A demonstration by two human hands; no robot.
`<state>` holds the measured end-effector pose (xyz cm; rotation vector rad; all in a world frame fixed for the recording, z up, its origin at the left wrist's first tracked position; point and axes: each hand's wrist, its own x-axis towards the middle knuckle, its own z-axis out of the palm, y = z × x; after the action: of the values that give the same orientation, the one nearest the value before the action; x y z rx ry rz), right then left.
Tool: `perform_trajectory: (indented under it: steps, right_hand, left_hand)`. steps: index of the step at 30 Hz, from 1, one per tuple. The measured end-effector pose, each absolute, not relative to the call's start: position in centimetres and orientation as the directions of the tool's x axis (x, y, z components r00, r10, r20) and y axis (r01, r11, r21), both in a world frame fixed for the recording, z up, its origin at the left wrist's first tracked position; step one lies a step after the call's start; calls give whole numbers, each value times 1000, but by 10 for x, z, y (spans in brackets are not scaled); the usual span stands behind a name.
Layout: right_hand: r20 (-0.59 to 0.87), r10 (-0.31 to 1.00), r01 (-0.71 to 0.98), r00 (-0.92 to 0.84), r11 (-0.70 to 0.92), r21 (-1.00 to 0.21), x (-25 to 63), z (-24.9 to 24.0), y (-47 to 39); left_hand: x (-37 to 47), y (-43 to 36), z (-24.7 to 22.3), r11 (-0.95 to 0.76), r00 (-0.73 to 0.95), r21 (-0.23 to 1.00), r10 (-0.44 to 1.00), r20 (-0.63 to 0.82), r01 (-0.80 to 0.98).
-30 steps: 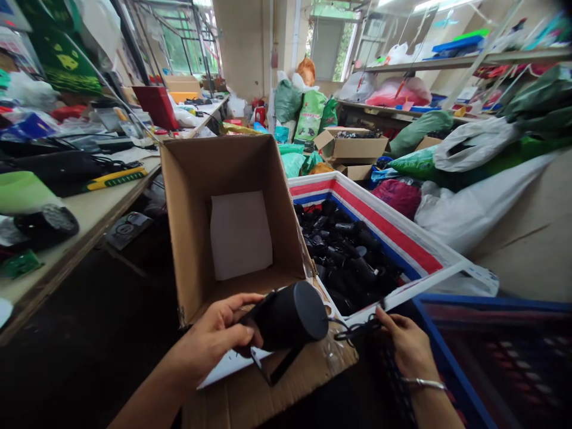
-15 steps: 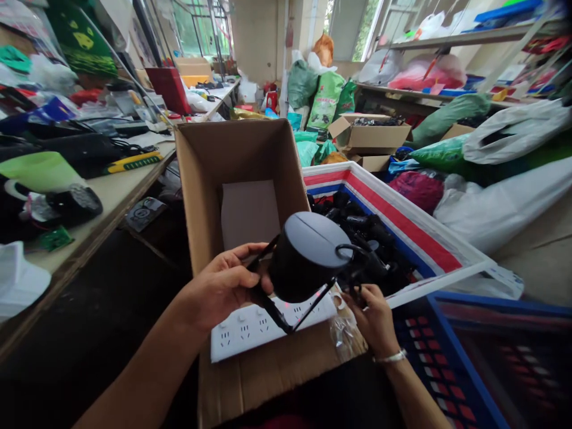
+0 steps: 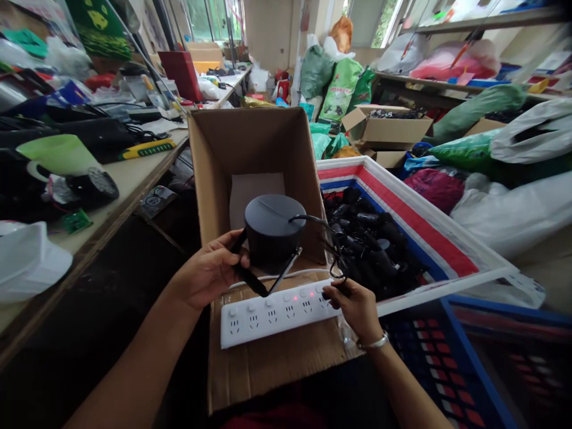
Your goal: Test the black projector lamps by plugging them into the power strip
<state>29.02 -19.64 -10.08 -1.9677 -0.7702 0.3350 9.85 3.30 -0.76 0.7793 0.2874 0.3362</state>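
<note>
A: Hands?

B: My left hand (image 3: pixel 208 271) grips black lamp (image 3: pixel 273 232) by its bracket, above power strip (image 3: pixel 279 311). Right hand (image 3: pixel 353 304) pinches the cord (image 3: pixel 328 244) at strip's end.

A: Plug?

B: Hidden under fingers, can't tell. Lamp's front faces away.

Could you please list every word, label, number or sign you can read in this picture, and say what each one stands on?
None can be read.
Green sack by the far wall: red print, too blurred to read.
Green banner at upper left: yellow shapes, not legible as text.
Power strip under the right hand: sockets, switches and red lights only, no lettering visible.
Black lamp in the left hand: no marking visible.
</note>
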Motion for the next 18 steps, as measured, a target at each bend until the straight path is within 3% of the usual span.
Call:
perform_trajectory:
  steps: [9, 18]
  right_hand:
    - [153, 739, 613, 656, -403, -680, 290, -100, -197]
    - [268, 767, 754, 583, -389, -529, 277, -128, -209]
  left_hand:
    - [128, 39, -31, 716, 917, 658, 388, -95, -235]
    - [149, 65, -21, 633, 896, 705, 445, 7, -320]
